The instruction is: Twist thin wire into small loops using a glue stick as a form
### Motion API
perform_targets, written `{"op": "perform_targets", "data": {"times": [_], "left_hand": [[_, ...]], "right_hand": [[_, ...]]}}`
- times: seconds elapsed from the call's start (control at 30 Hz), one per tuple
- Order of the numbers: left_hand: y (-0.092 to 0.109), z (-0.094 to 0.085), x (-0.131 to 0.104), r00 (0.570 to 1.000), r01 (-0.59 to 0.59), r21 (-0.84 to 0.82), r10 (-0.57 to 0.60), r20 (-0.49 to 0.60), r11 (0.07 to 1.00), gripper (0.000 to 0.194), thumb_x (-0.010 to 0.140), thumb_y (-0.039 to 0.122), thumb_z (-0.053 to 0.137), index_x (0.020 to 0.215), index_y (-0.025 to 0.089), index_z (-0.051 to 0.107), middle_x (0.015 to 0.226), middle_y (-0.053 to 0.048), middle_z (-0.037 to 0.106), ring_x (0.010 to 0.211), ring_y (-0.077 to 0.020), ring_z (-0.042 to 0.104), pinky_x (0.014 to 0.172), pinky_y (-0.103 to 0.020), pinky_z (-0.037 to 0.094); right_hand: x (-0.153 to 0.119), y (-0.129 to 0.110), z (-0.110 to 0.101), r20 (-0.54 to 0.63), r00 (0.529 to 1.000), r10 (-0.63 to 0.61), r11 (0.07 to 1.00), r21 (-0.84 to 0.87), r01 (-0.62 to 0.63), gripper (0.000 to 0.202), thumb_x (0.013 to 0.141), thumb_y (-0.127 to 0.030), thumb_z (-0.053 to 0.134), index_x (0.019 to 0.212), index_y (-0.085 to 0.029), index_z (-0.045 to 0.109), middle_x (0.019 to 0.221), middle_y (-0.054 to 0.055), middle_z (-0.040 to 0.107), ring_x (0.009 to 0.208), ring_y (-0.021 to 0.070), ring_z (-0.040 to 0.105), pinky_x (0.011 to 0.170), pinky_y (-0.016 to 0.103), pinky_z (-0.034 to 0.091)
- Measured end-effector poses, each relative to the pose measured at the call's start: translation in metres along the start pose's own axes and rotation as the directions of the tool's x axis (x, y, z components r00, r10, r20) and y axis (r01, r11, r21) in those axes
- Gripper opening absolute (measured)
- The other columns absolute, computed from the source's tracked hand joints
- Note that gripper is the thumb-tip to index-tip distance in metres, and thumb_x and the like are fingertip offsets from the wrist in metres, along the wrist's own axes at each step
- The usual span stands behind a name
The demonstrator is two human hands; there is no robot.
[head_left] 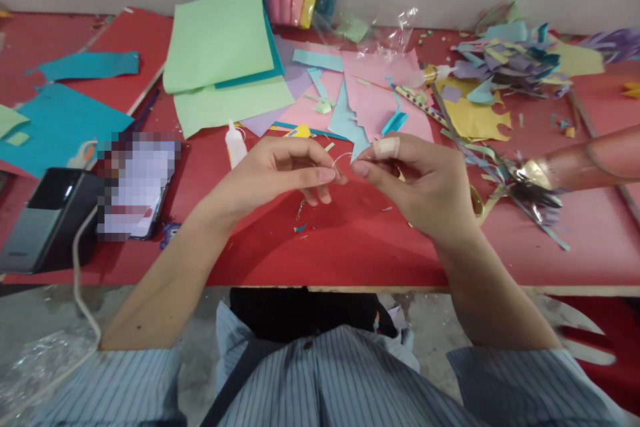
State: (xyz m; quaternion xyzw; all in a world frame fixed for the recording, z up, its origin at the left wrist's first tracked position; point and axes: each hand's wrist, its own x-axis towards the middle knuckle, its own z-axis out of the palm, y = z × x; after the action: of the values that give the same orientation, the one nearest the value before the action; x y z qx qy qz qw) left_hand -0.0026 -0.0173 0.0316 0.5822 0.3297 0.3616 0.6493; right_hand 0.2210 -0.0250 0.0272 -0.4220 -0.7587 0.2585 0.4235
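Note:
Between my two hands a thin, pale curved strand (343, 155) arches above the red table; its exact kind is too fine to tell. My left hand (287, 170) has thumb and forefinger pinched at the strand's left end, with the other fingers loosely curled. At its right end my right hand (425, 177), with a plaster on the forefinger, pinches it between thumb and forefinger. Just below my left fingers is a small metal clasp (299, 211); whether it hangs or lies on the table I cannot tell. A white glue bottle (235, 145) is beside my left hand, partly hidden.
Green paper sheets (220, 33), pink paper (387, 87) and clay sticks (295, 3) lie at the back. Shredded paper (515, 60) is heaped back right, above an orange-red tube (595, 160). At left are a phone (140, 190) and a dark box (50, 220) with a white cable (77, 280).

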Motion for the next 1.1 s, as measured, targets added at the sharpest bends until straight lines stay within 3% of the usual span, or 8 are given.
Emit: {"op": "perform_targets", "data": {"times": [0.23, 0.47, 0.6, 0.67, 0.87, 1.0, 1.1], "left_hand": [[-0.004, -0.004, 0.002, 0.998, -0.069, 0.093, 0.069, 0.001, 0.993, 0.008, 0.086, 0.025, 0.078, 0.087, 0.017, 0.077, 0.087, -0.004, 0.075, 0.062, -0.008, 0.064, 0.051, -0.016, 0.053], [-0.005, -0.006, 0.003, 0.998, -0.057, 0.046, 0.056, 0.034, 0.997, 0.01, 0.085, 0.028, 0.079, 0.083, 0.019, 0.078, 0.086, -0.003, 0.074, 0.055, -0.0057, 0.058, 0.051, -0.017, 0.053], [-0.003, -0.005, 0.002, 0.996, 0.009, 0.025, -0.011, 0.085, 1.0, 0.017, 0.085, 0.034, 0.079, 0.081, 0.018, 0.077, 0.079, -0.002, 0.071, 0.055, -0.0067, 0.059, 0.051, -0.019, 0.054], [-0.002, -0.003, 0.002, 0.999, 0.009, 0.055, -0.012, 0.046, 0.998, 0.02, 0.084, 0.036, 0.079, 0.081, 0.017, 0.076, 0.079, -0.003, 0.071, 0.057, -0.0081, 0.061, 0.05, -0.019, 0.054], [-0.005, 0.003, 0.003, 0.972, -0.084, 0.351, 0.155, -0.18, 0.933, 0.018, 0.087, 0.034, 0.075, 0.084, 0.017, 0.075, 0.08, -0.002, 0.072, 0.056, -0.0074, 0.061, 0.053, -0.019, 0.053], [-0.011, 0.003, 0.004, 0.944, -0.161, 0.477, 0.276, -0.181, 0.864, 0.014, 0.089, 0.032, 0.073, 0.089, 0.019, 0.078, 0.087, -0.002, 0.075, 0.062, -0.0089, 0.064, 0.058, -0.02, 0.054], [-0.012, 0.001, 0.004, 0.938, -0.186, 0.503, 0.304, -0.164, 0.844, 0.014, 0.09, 0.033, 0.072, 0.09, 0.02, 0.078, 0.089, -0.002, 0.076, 0.067, -0.0102, 0.066, 0.06, -0.02, 0.055]], "right_hand": [[0.0, -0.001, -0.001, 0.022, 1.0, -0.022, 1.0, -0.004, 0.022, 0.008, 0.09, -0.024, 0.074, 0.083, -0.027, 0.072, 0.072, 0.0, 0.067, 0.061, 0.0146, 0.056, 0.055, 0.031, 0.047], [0.001, -0.005, -0.003, 0.058, 0.998, 0.028, 1.0, 0.005, -0.028, 0.012, 0.09, -0.029, 0.075, 0.079, -0.026, 0.071, 0.069, 0.0, 0.061, 0.059, 0.0135, 0.051, 0.054, 0.03, 0.044], [0.002, -0.007, -0.004, 0.092, 0.994, 0.055, 0.998, 0.02, -0.057, 0.013, 0.09, -0.03, 0.075, 0.078, -0.024, 0.072, 0.067, 0.0, 0.059, 0.06, 0.013, 0.051, 0.054, 0.03, 0.043], [0.002, -0.008, -0.005, 0.087, 0.994, 0.061, 0.998, 0.014, -0.063, 0.012, 0.089, -0.028, 0.075, 0.078, -0.024, 0.073, 0.068, 0.0, 0.06, 0.06, 0.0131, 0.051, 0.055, 0.03, 0.043], [0.0, -0.008, -0.005, 0.051, 0.997, 0.064, 0.998, -0.018, -0.063, 0.009, 0.089, -0.026, 0.075, 0.08, -0.026, 0.073, 0.069, 0.0, 0.062, 0.06, 0.0135, 0.051, 0.055, 0.031, 0.043], [-0.001, -0.007, -0.003, 0.031, 0.999, 0.024, 0.999, -0.031, -0.023, 0.01, 0.09, -0.031, 0.074, 0.08, -0.027, 0.073, 0.067, 0.0, 0.061, 0.058, 0.0138, 0.051, 0.054, 0.031, 0.043], [-0.002, -0.005, -0.002, 0.01, 1.0, -0.005, 0.999, -0.041, 0.005, 0.009, 0.09, -0.033, 0.074, 0.082, -0.029, 0.074, 0.067, 0.0, 0.062, 0.057, 0.0142, 0.051, 0.052, 0.032, 0.043]]}}
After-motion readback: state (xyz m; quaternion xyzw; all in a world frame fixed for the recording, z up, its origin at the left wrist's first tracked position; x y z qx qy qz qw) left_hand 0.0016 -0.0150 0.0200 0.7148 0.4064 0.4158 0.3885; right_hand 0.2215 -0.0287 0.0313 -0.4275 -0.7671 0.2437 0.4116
